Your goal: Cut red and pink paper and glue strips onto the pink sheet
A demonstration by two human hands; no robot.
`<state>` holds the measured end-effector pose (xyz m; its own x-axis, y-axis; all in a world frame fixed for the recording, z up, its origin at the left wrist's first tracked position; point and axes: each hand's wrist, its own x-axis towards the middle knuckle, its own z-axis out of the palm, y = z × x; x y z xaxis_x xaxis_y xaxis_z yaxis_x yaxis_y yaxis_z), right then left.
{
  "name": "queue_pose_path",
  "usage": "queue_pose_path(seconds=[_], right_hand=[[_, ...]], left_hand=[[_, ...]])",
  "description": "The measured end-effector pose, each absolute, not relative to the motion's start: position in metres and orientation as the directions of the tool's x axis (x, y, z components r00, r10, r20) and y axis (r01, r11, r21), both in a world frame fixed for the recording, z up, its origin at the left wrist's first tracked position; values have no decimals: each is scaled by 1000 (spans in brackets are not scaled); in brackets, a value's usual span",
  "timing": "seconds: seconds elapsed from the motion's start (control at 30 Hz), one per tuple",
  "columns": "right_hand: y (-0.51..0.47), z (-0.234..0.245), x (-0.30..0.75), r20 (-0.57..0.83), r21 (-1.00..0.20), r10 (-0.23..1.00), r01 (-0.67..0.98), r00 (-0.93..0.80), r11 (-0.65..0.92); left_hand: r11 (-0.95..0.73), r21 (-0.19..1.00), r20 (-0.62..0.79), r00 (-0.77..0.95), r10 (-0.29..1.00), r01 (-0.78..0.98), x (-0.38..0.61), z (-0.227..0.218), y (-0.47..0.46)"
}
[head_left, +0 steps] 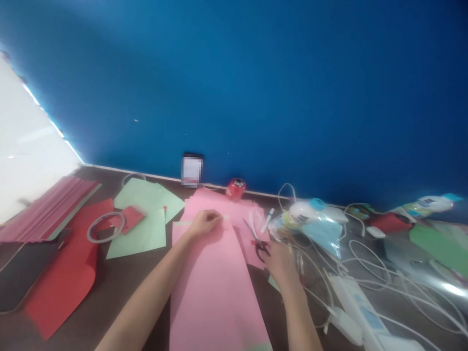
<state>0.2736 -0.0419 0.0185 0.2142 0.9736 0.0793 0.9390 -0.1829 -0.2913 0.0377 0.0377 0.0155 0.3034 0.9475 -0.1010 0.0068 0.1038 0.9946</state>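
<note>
A long pink paper sheet (215,292) lies in front of me, with more pink paper (201,197) under and behind it. My left hand (206,223) is at the sheet's far end, its fingers pinched together beside a small pale strip (225,219). Whatever is in that pinch is too small to make out. My right hand (281,263) is at the dark handles of a pair of scissors (261,245), whose blades point away over the pink paper. Motion smears its fingers, so a grip on the handles cannot be confirmed.
Left: pink folded stack (47,209), red paper (69,278), pale green sheets (146,239), a tape roll (106,227) and a dark tablet-like slab (25,278). A red round object (236,189) stands by the blue wall (234,97). Right: white cables, a power strip (358,307) and plastic packets (321,229).
</note>
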Motion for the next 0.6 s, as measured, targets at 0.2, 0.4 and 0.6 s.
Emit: queue_pose_path(seconds=[0.2,0.4,0.6], right_hand=[[-50,28,274,-45,-254,976,943,211,-216],[-49,25,274,-53,-606,985,778,165,-163],[-49,33,245,67,-562,989,824,133,-73]], left_hand=[[140,990,-128,335,933,-13,38,15,37],[144,990,-133,311,941,-11,40,19,33],[156,988,-150,283,947,3,42,24,32]])
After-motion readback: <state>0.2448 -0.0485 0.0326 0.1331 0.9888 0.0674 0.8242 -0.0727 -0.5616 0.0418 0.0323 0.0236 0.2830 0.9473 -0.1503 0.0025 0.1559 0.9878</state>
